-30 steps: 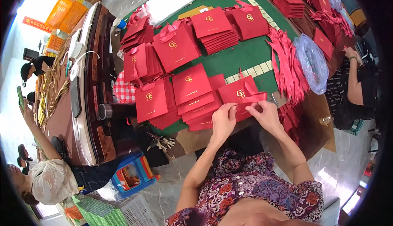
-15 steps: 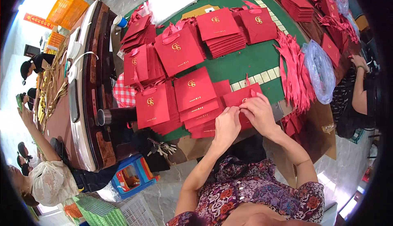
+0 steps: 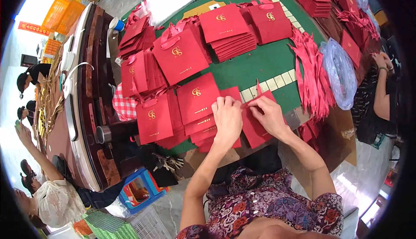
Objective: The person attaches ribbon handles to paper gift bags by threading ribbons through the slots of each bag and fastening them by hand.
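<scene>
A red paper gift bag [image 3: 256, 128] lies in front of me at the table's near edge, a short ribbon end [image 3: 258, 87] standing up at its top. My right hand [image 3: 269, 117] pinches at this bag's upper edge, thumb and fingers together. To its left, my left hand [image 3: 228, 120] is closed with curled fingers over the neighbouring bags; what its fingertips hold is hidden. Just left of it lies a fanned stack of red bags [image 3: 197, 98] with gold print. Loose red ribbons [image 3: 310, 74] hang in a long bundle to the right.
More stacked bags [image 3: 180, 59] with ribbon handles cover the green tabletop [image 3: 247, 68]. A clear plastic bag [image 3: 339, 74] lies at the right beside a co-worker's arm [image 3: 381, 87]. At the left stand a dark-edged machine or table [image 3: 97, 96], a paper cup [image 3: 116, 24] and a blue stool [image 3: 141, 191].
My hands were close together at the bag's top edge; the left has moved left and up, apart from the right. The right hand remains near that edge, exposing more of the bag.
</scene>
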`<state>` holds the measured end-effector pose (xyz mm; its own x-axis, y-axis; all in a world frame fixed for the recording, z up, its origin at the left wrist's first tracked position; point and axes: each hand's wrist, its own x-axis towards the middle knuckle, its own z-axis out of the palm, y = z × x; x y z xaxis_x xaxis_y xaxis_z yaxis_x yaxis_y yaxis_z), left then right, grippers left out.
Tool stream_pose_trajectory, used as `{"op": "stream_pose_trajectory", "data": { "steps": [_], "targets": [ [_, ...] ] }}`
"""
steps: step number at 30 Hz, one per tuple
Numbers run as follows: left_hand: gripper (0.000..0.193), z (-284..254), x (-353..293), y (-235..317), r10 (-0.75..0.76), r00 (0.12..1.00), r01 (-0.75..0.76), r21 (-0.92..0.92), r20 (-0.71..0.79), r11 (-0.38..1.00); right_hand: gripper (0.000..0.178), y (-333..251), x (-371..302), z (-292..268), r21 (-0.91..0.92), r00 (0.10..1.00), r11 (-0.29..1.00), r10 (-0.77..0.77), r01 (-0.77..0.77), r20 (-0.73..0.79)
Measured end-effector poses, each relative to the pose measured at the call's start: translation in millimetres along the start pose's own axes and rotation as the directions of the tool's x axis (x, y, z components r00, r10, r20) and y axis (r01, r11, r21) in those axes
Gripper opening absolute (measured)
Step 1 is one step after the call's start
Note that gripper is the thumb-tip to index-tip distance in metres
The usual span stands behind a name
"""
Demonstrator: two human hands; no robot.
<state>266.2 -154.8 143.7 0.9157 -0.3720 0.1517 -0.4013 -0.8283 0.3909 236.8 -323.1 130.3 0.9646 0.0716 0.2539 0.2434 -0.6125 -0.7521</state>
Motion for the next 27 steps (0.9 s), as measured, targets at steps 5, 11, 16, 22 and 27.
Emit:
{"op": "stream_pose_trajectory", "data": {
  "steps": [5,11,16,22,27],
  "targets": [
    [0.026,6,-1,-1,0.028,0.999,-0.028,-0.022,-0.038,0.999,0.017,7,-4,7,-0.079,0.999,0.996,-0.041,0.043,0.03],
    [0.037,-2,-3,8,0.064,0.995,-0.068,0.036,0.082,0.997,0.017,14,-8,1,-0.053,0.999,0.999,0.004,-0.002,0.035],
    [0.039,14,-10,17,0.084,0.996,-0.084,0.008,0.035,0.996,0.017,17,-15,-9,-0.054,0.999,0.998,0.013,-0.011,0.034],
    [0.034,21,-9,16,0.024,0.997,-0.011,-0.162,0.076,0.987,0.015,21,-21,-11,-0.076,0.997,0.995,-0.064,0.066,0.039],
    [0.028,22,-7,12,0.056,0.995,-0.036,-0.233,0.082,0.972,0.016,13,-22,-13,-0.102,0.996,0.995,0.029,-0.021,0.083]
  ]
}}
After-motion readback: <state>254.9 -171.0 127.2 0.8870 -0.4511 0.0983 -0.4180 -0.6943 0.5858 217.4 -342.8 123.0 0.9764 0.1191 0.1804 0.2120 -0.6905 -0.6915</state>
